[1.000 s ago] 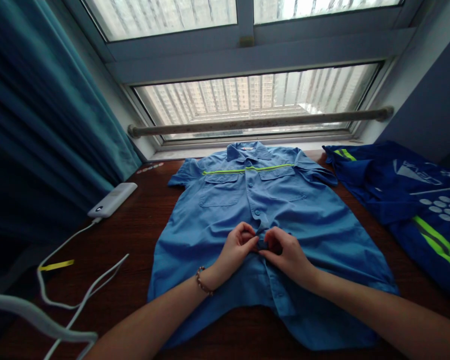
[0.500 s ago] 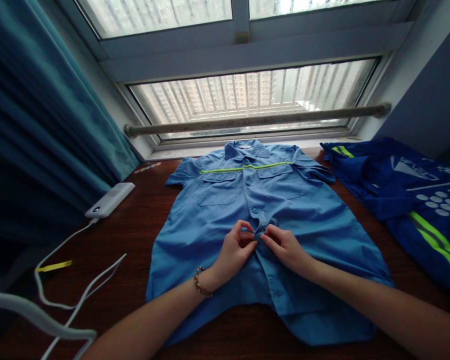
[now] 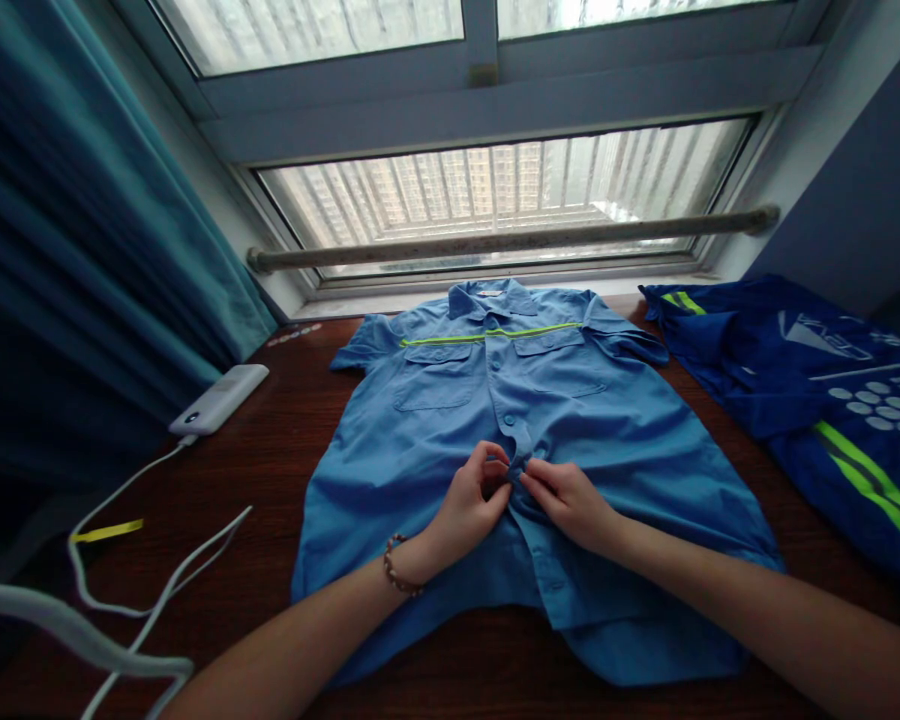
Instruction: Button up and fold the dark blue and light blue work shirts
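Note:
A light blue short-sleeved work shirt (image 3: pixel 615 430) with a yellow-green chest stripe lies face up on the dark wooden table (image 3: pixel 270 470), collar toward the window. Both hands meet at the shirt's button placket, about halfway down. My left hand (image 3: pixel 471 503), with a bead bracelet on its wrist, pinches the left edge of the placket. My right hand (image 3: pixel 566 500) pinches the right edge, fingertips almost touching the left ones. The button between them is hidden by the fingers.
A dark blue garment (image 3: pixel 817 400) with yellow-green stripes lies at the right. A white power bank (image 3: pixel 220 398) sits at the left with white cables (image 3: pixel 157 590) trailing toward the front edge. A teal curtain (image 3: pixel 82 250) hangs on the left; the window sill runs behind.
The view has shifted slightly. Both hands stay pinched at the same spot on the placket, with only small finger movements.

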`<state>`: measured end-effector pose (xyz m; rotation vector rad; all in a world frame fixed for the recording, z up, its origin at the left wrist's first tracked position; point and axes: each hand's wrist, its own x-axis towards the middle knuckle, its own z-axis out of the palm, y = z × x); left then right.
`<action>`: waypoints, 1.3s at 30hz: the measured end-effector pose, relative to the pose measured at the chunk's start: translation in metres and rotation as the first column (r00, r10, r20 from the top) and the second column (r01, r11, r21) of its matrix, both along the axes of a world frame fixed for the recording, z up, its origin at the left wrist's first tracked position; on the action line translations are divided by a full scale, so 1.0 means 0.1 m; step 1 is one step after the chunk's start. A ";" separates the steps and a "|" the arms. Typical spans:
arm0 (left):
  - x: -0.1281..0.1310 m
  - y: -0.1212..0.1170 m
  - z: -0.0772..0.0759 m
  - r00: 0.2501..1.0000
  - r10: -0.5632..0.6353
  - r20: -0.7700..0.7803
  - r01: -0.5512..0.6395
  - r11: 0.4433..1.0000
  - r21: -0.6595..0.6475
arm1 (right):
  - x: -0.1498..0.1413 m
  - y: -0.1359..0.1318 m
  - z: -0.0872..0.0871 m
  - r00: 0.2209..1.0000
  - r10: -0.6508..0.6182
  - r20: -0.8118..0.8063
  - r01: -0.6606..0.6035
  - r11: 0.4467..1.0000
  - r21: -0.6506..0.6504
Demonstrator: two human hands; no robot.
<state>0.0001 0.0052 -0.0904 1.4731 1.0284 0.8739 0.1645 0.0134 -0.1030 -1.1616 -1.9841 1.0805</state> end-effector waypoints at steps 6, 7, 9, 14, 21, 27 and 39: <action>0.01 0.01 -0.04 0.996 0.031 0.082 -0.025 0.996 -0.083 | -0.02 -0.07 0.01 0.980 -0.029 0.195 -0.019 0.971 0.238; 0.02 0.02 -0.05 0.993 0.043 0.111 -0.031 0.993 -0.110 | -0.02 -0.07 0.01 0.980 -0.025 0.199 -0.026 0.968 0.251; 0.02 0.04 -0.06 0.986 0.064 0.152 -0.039 0.986 -0.162 | -0.02 -0.08 0.02 0.977 -0.006 0.213 -0.054 0.959 0.279; 0.00 0.08 -0.10 0.975 0.080 0.207 -0.030 0.972 -0.235 | -0.04 -0.12 0.01 0.964 0.021 0.267 -0.111 0.938 0.328; 0.00 0.07 -0.06 0.927 0.117 0.357 0.001 0.950 -0.313 | -0.05 -0.10 0.04 0.993 0.006 0.121 -0.036 0.969 0.243; 0.01 0.06 -0.02 0.925 0.118 0.362 0.009 0.943 -0.332 | -0.06 -0.05 0.03 0.998 -0.066 -0.018 0.067 0.995 0.078; 0.02 0.03 -0.01 0.967 0.143 0.209 -0.080 0.956 -0.281 | -0.07 -0.09 0.00 0.989 -0.051 0.141 0.024 0.982 0.189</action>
